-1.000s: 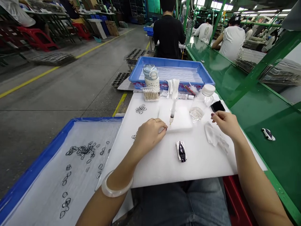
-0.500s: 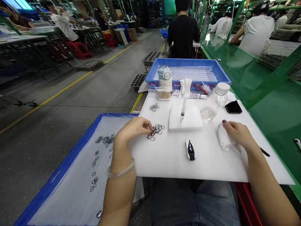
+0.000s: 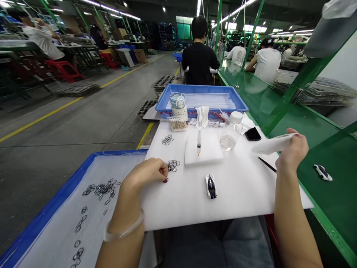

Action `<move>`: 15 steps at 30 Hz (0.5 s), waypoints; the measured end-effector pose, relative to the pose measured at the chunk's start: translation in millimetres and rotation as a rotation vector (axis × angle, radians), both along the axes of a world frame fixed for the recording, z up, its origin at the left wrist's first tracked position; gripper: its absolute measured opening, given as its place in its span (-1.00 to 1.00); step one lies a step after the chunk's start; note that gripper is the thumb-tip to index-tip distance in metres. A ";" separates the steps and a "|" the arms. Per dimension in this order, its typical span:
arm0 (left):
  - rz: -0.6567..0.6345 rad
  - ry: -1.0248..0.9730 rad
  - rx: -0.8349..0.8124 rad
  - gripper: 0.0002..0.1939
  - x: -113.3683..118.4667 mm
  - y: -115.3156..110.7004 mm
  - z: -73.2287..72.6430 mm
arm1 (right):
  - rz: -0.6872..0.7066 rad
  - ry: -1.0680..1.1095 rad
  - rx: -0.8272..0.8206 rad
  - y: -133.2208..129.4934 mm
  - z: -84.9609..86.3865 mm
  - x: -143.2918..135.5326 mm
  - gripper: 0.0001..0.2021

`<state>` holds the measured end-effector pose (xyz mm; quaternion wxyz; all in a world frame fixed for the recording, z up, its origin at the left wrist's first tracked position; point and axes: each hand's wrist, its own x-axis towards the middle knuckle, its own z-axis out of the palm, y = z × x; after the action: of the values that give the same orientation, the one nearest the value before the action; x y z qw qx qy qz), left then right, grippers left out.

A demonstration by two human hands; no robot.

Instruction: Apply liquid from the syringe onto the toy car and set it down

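My left hand (image 3: pixel 153 172) is low over the white work surface, fingers curled together beside a small pile of thin black rings (image 3: pixel 173 165); whatever is in its fingertips is hidden or too small to make out. In my right hand (image 3: pixel 295 149), raised at the right edge of the table, is a white cloth (image 3: pixel 272 144) gripped by one end and hanging out to the left. A black-and-white toy car (image 3: pixel 211 187) lies between the hands. Behind it, a syringe (image 3: pixel 199 143) rests on a white foam block (image 3: pixel 203 158). A thin black tool (image 3: pixel 266 163) lies below the cloth.
A clear bottle (image 3: pixel 231 134), black phone (image 3: pixel 253 134), cotton swabs (image 3: pixel 179 124) and lidded cup (image 3: pixel 178 106) stand before a blue tray (image 3: pixel 242 102). More rings (image 3: pixel 104 189) lie on the left sheet. Another toy car (image 3: pixel 322 172) is on the green bench. A person (image 3: pixel 198 56) sits ahead.
My right hand has lifted the cloth off the table and moved it up and right. My left hand has drawn slightly back from the ring pile, its fingers more curled. The view has tilted up.
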<state>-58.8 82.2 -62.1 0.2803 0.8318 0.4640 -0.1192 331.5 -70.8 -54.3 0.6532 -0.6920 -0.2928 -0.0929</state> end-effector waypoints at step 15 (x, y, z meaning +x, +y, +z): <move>-0.069 -0.261 0.138 -0.82 -16.0 -43.8 27.4 | 0.411 -0.725 -0.282 79.5 32.4 -41.1 -0.71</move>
<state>-74.7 38.4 -34.7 0.2759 0.8730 0.4019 0.0125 290.3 8.7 -21.9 0.4121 -0.6245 -0.6445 -0.1572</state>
